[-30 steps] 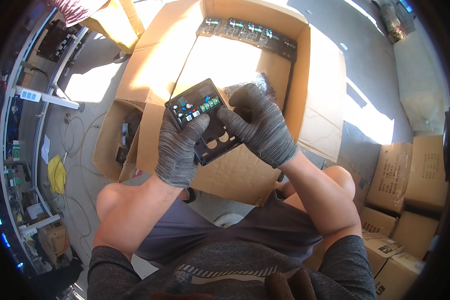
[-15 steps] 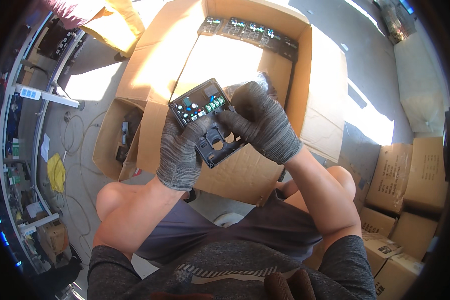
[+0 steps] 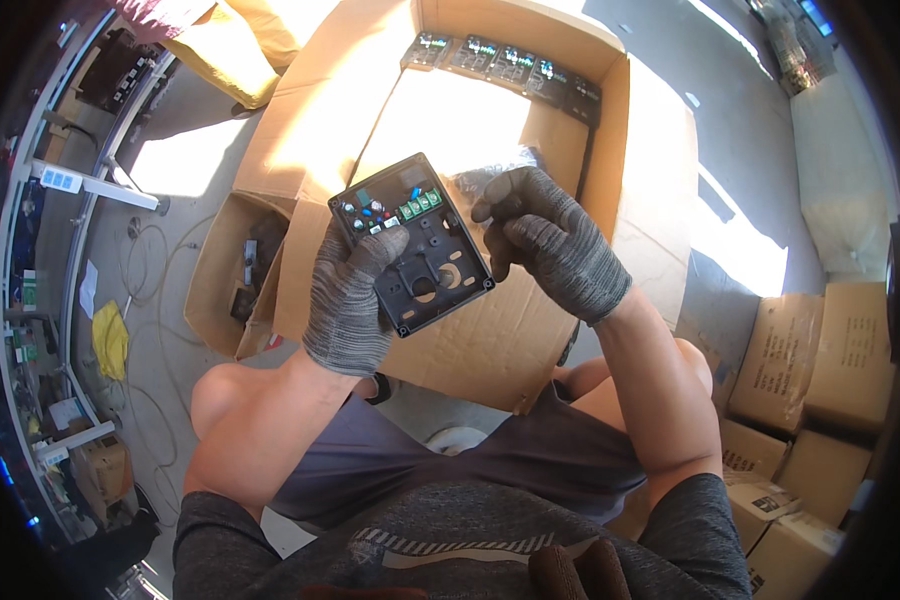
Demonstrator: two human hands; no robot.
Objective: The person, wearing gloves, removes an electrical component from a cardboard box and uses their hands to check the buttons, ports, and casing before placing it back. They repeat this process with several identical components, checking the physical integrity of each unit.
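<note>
My left hand, in a grey knitted glove, grips a black plastic housing by its left side, the thumb lying across its inner face. The housing is tilted and its open side faces me. Across its upper part sits a circuit board with a green terminal block; its lower part has round and slotted holes. Just right of the housing and apart from it, my gloved right hand is closed with curled fingers. Whether something small is in that pinch is hidden.
Below my hands stands a large open cardboard box, with similar black housings lined along its far wall and clear plastic wrap inside. A smaller carton stands left, stacked cartons right. A metal rack rises at far left.
My right hand has drawn away from the housing to the right, its fingers curling. The left thumb has shifted on the housing, which now shows more of its inner face.
</note>
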